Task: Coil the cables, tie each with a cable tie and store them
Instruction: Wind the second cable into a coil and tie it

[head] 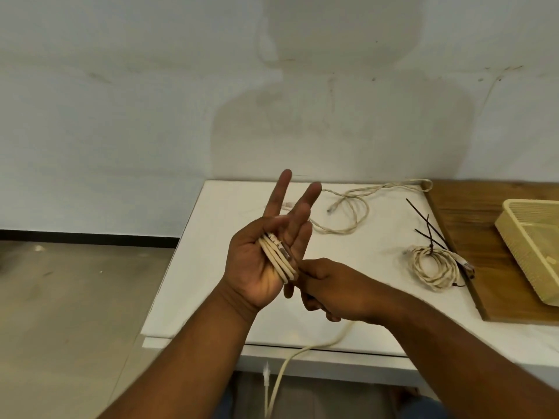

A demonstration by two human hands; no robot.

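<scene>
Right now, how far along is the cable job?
Done: one coiled cable lies on the table, tied with a black tie, not yet in the basket. In hand: the left hand carries a few loops of a second cable that the right hand grips; its tail hangs off the table edge. Left: the loose cable at the back, then storing all.

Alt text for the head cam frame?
A person's left hand, fingers straight, carries loops of a cream cable across its palm while the right hand grips the cable beside it. On the white table lie a tied coil, a loose cable and black cable ties, with a yellow basket at the right.
</scene>
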